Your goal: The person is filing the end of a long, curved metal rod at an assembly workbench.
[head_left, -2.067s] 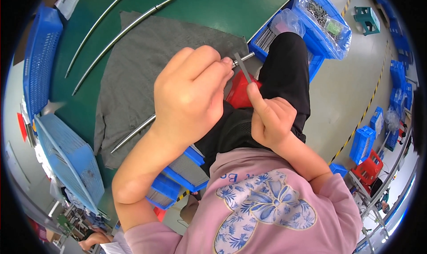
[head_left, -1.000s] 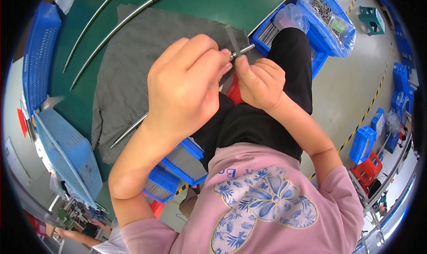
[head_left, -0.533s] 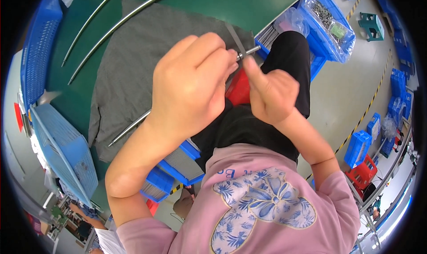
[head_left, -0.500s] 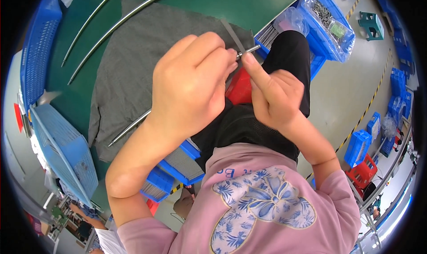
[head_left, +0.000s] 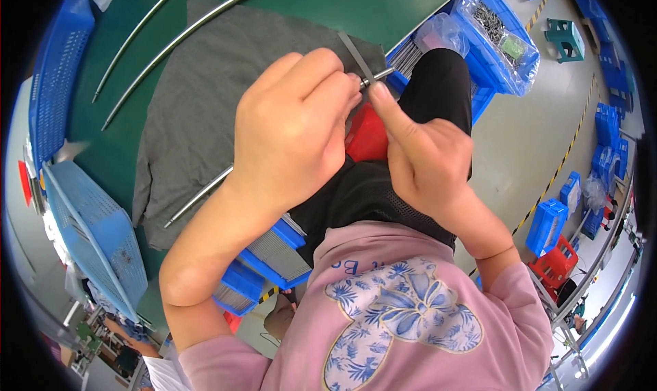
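Observation:
My left hand [head_left: 294,124] is closed around a slim metal rod [head_left: 383,74], whose end sticks out past the fingertips to the right. My right hand [head_left: 431,148] has its index finger stretched toward that end and its other fingers curled. At this fingertip a thin flat grey strip [head_left: 354,53] crosses the rod at an angle, its far end pointing up and left. The strip's near end is hidden by the right hand. Below my left forearm another length of metal rod [head_left: 198,197] shows on a grey cloth [head_left: 198,103]; whether it is the same rod is hidden.
Two curved metal tubes [head_left: 171,47] lie on the green table [head_left: 356,4] and cloth. Blue baskets [head_left: 96,233] line the left. At the right, a blue bin [head_left: 503,69] holds small metal parts in plastic. Blue boxes of rods [head_left: 277,254] stand below the table edge.
The view has shifted slightly. My right hand has moved a little lower against the rod, and its fingertip stays at the strip. My left hand keeps its grip.

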Tool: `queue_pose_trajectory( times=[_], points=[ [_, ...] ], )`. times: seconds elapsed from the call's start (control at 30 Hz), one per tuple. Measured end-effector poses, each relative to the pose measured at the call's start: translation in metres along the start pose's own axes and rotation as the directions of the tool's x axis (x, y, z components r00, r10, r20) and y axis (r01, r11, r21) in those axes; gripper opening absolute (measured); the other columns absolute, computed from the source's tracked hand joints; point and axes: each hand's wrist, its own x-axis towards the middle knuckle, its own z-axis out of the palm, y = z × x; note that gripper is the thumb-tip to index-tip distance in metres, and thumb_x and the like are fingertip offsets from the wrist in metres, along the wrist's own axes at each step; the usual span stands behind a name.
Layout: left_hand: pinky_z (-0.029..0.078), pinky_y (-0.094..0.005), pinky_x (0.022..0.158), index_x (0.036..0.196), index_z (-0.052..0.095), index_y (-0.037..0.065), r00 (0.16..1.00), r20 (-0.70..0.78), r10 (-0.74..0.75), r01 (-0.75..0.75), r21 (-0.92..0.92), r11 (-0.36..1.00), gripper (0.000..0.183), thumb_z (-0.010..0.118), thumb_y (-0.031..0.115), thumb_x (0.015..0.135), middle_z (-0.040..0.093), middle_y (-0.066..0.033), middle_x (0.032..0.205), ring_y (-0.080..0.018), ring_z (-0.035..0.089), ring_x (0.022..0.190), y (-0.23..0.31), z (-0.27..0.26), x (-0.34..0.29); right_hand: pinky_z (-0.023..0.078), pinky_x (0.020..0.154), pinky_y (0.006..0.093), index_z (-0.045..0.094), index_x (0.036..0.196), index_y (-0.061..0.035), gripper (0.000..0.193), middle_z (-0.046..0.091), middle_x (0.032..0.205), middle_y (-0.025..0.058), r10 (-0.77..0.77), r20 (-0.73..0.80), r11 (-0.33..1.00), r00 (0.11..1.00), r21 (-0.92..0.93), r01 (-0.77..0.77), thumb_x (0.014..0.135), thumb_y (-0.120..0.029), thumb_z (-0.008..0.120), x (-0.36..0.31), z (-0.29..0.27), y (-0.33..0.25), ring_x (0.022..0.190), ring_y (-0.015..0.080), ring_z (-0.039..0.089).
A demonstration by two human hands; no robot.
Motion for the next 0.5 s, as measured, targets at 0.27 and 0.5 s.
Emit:
queue_pose_trajectory(
  times=[0.27,0.5],
  points=[
    [0.043,-0.0324,0.053,0.075,0.061,0.001,1.0,0.003,-0.004,0.004,-0.004,1.0,0.017,0.074,-0.007,0.066,0.057,-0.0073,0.073,-0.0236,0.054,0.06,-0.001,-0.003,0.0,0.032,0.04,0.0274,0.068,0.118,-0.0028,0.058,0.036,0.049,-0.0016,-0.041,-0.088,0.999,0.995,-0.024,0.039,0.061,0.004,0.063,-0.015,0.017,0.005,0.039,0.0132,0.037],
    [0.044,-0.0342,0.054,0.078,0.062,0.001,0.999,0.038,0.001,-0.001,0.0,1.0,0.017,0.072,-0.005,0.066,0.056,-0.0068,0.075,-0.0242,0.054,0.063,-0.002,-0.003,-0.002,0.032,0.04,0.0262,0.069,0.113,-0.0019,0.043,0.032,0.051,-0.0029,-0.218,-0.371,0.975,0.903,-0.05,0.215,0.072,-0.008,0.078,-0.014,0.063,0.031,0.039,0.0126,0.033]
  ],
)
